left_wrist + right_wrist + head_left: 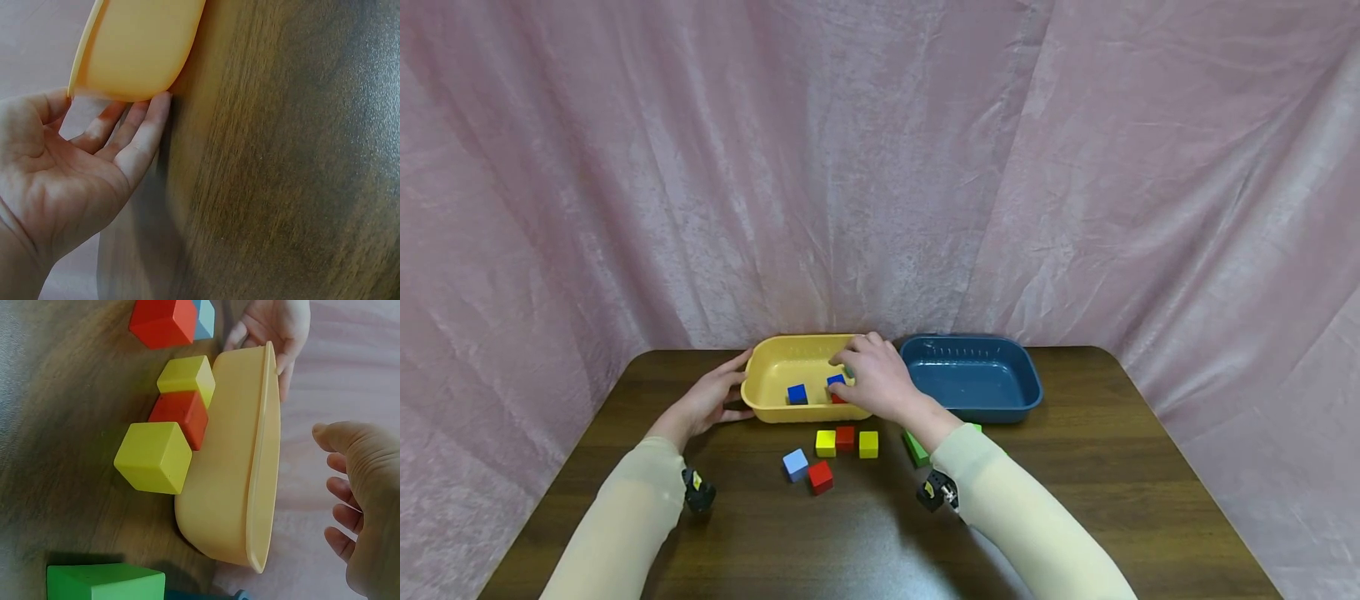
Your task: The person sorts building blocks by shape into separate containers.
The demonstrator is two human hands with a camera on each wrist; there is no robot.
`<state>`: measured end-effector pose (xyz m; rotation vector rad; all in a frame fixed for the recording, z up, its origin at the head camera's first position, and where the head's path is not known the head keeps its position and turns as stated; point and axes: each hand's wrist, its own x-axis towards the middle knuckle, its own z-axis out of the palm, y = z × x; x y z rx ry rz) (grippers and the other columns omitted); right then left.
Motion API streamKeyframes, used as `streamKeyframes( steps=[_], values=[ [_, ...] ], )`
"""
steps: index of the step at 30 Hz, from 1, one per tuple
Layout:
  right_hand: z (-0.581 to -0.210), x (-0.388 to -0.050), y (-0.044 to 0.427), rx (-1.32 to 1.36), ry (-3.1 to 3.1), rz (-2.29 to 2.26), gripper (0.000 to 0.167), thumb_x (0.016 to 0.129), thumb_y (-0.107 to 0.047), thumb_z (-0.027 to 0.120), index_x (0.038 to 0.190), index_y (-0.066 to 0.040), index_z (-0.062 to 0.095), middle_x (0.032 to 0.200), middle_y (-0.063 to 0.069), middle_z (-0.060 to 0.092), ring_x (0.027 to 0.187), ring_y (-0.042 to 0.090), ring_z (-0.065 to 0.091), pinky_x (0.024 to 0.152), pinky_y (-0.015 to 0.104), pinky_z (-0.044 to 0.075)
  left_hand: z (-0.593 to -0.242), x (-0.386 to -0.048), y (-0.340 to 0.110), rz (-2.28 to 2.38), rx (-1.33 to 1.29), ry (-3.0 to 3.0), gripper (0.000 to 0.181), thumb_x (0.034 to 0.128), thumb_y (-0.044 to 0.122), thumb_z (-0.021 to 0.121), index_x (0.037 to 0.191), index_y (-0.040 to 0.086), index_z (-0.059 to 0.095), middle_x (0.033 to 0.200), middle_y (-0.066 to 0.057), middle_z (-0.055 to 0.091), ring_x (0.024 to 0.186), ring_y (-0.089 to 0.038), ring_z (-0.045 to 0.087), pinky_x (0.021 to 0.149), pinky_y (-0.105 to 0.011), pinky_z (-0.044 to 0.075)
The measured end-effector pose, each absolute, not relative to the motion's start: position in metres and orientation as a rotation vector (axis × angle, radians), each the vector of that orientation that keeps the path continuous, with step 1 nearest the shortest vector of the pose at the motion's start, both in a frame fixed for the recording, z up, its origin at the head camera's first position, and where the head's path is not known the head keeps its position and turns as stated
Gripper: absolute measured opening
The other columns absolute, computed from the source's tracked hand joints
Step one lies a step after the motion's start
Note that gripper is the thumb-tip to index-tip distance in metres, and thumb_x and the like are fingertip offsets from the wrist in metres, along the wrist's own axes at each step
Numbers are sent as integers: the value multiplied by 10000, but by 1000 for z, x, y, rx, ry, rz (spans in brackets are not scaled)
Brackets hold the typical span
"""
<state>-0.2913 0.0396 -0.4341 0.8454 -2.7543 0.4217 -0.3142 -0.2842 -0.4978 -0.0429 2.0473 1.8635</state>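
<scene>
A yellow tray [775,414] stands on the table's far side. My left hand [706,402] holds its left end, thumb at the rim and fingers against the end wall, as the left wrist view [75,169] shows. Inside lie a blue block [797,394], another blue block [836,380] and a red block [838,398]. Over the tray's right part hovers my right hand [880,379], fingers bent, thumb apart, with no block visible in its grasp. A small greenish piece [850,369] shows beneath it, partly hidden.
A dark blue tray [970,414] stands to the right. In front of the yellow tray lie yellow blocks [868,445], red blocks [821,477] and a light blue block [795,465]. A green block [916,450] is partly under my right forearm. A pink curtain [880,167] hangs behind.
</scene>
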Motion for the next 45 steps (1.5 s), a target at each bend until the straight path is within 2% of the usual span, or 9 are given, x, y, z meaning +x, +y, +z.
streamKeyframes(
  steps=[4,11,23,30,40,45],
  values=[
    [-435,-287,41,874,-2739,435,370,895,-450,785,1203,-246,758,1191,-42,611,1119,176,444,945,356,424,-498,-313,-284,1860,-33,2056,604,1120,239,368,1650,378,114,1663,-180,176,1355,-410,440,970,-543,530],
    [-436,-277,42,952,-2693,432,368,893,-471,780,1188,-251,767,1138,-64,600,1144,156,460,997,367,421,-497,-312,-284,1855,-22,2059,601,1122,249,368,1648,384,110,1675,-167,147,1372,-421,424,986,-561,513],
    [-444,-258,43,1075,-2656,416,368,886,-451,790,1191,-247,763,1143,-58,613,1070,153,467,877,304,436,-500,-314,-283,1860,-8,2046,602,1123,264,379,1647,392,110,1689,-140,122,1384,-425,415,982,-561,514],
    [-450,-250,45,1159,-2604,373,400,876,-465,794,1185,-211,768,1151,-45,620,1105,159,470,904,311,449,-499,-316,-282,1856,-27,2050,605,1120,251,383,1648,389,122,1682,-145,140,1368,-423,430,971,-557,522],
    [-456,-243,47,1180,-2664,383,409,877,-471,790,1212,-238,757,1157,-52,610,1092,152,466,964,335,445,-498,-315,-283,1848,-28,2059,610,1119,242,371,1647,390,104,1672,-171,157,1374,-436,414,994,-578,501],
    [-462,-239,49,1206,-2676,365,414,874,-482,790,1216,-252,750,1155,-54,614,1076,149,461,899,319,453,-498,-315,-282,1846,-32,2068,621,1114,235,381,1650,377,100,1674,-165,149,1352,-433,432,986,-573,510]
  ],
)
